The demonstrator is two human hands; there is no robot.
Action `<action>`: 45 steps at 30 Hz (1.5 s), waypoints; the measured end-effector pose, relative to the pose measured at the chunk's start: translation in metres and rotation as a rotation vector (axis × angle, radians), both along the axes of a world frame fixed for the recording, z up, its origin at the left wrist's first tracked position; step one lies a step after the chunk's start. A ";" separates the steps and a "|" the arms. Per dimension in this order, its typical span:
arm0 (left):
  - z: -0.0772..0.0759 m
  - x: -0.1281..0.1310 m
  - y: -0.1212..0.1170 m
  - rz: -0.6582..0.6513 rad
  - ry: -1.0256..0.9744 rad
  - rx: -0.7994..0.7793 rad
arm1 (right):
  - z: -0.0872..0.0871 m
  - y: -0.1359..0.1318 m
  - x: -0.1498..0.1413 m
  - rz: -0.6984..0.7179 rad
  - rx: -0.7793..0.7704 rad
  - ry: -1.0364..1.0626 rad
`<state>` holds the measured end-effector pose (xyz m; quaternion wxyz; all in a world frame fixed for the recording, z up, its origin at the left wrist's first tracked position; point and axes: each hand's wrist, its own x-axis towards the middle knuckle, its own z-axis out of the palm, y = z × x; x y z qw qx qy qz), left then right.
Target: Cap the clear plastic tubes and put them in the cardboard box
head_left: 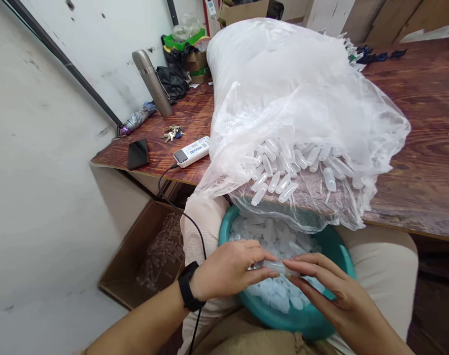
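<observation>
My left hand [231, 268], with a black band on its wrist, pinches one end of a small translucent plastic tube [275, 266]. At the tube's other end, the fingertips of my right hand [328, 281] are closed on it too. Both hands are over a teal basin [342, 251] held between my knees, which is heaped with whitish translucent plastic pieces [270, 231]. Beyond it, a large clear plastic bag [283, 79] lies on the table with its mouth towards me. Many similar tubes [283, 183] spill out of that mouth near the table's edge.
A cardboard box [117, 266] holding small tubes stands at lower left. On the wooden table [424, 172] are a phone [138, 154], keys [173, 133], a white cabled device [192, 152], a steel flask [153, 83] and a folded umbrella [138, 117]. The black cable [189, 217] hangs past my left leg.
</observation>
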<state>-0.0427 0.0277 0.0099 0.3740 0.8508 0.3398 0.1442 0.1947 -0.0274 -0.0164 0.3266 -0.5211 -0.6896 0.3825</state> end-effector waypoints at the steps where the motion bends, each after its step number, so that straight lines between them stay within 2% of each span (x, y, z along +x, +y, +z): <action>1: 0.000 0.000 -0.001 -0.005 0.005 0.020 | 0.000 -0.001 0.000 0.013 0.002 -0.005; 6: -0.005 0.002 -0.007 -0.032 0.040 0.102 | -0.002 -0.007 -0.005 -0.004 -0.176 -0.005; 8: -0.008 0.002 -0.009 -0.025 0.034 0.089 | -0.003 -0.009 -0.006 0.008 -0.171 -0.020; 13: -0.013 0.003 -0.012 -0.022 0.024 0.052 | -0.005 -0.011 0.001 0.123 -0.034 -0.253; 16: -0.013 0.004 -0.012 -0.018 0.021 0.026 | -0.004 -0.008 0.003 0.161 0.119 -0.351; 20: -0.013 0.006 -0.012 -0.032 0.012 -0.023 | 0.000 -0.003 0.004 0.240 0.232 -0.398; 24: -0.013 0.007 -0.010 -0.014 0.007 -0.042 | -0.001 -0.007 0.003 0.207 0.350 -0.318; 26: -0.014 0.009 -0.010 -0.019 0.028 -0.030 | -0.007 -0.011 0.000 0.191 0.292 -0.246; 30: -0.014 0.014 -0.009 -0.041 0.108 0.033 | -0.018 -0.016 -0.008 0.095 -0.094 -0.098; 32: -0.014 0.016 -0.008 -0.021 0.099 0.014 | -0.016 -0.015 -0.008 0.074 -0.203 -0.065; 35: -0.013 0.019 -0.006 0.025 0.043 -0.085 | -0.009 -0.013 -0.003 0.074 -0.082 -0.097; 38: -0.012 0.021 -0.004 0.001 0.046 -0.115 | -0.006 -0.012 0.001 0.102 0.043 -0.131; 42: -0.014 0.029 0.001 -0.075 0.270 -0.131 | -0.012 -0.002 -0.001 0.070 -0.145 -0.108; 45: -0.021 0.038 0.015 -0.037 0.458 -0.144 | -0.019 0.010 0.004 0.076 -0.209 -0.199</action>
